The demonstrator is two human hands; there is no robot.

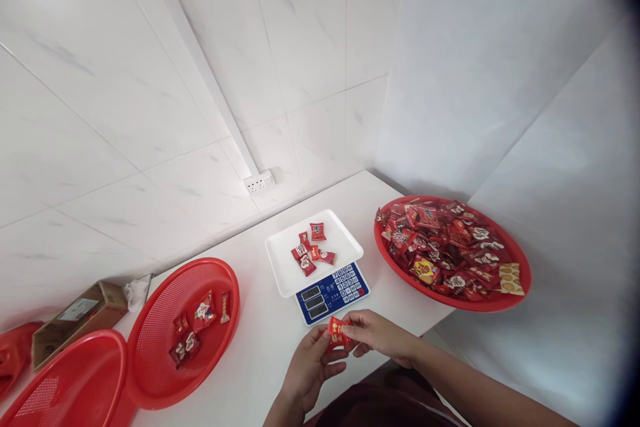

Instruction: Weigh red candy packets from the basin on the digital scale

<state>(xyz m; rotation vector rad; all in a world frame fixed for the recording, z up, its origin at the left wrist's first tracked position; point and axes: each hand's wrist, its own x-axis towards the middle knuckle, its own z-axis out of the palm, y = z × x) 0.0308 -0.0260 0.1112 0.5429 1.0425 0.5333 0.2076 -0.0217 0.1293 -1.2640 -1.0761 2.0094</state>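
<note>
Between my two hands, just in front of the scale's keypad, is a small red candy packet with gold print. The fingers of my left hand pinch its left side. My right hand grips its right side with thumb and fingers. Behind them stands a digital scale with a blue panel and number keys. On its white weighing tray lie several red wrapped candies, loosely grouped near the middle.
A red basket heaped with wrapped snacks stands at the right by the wall. At the left, a red basket holds a few packets, beside another red basket. Behind are a cardboard box and a wall socket.
</note>
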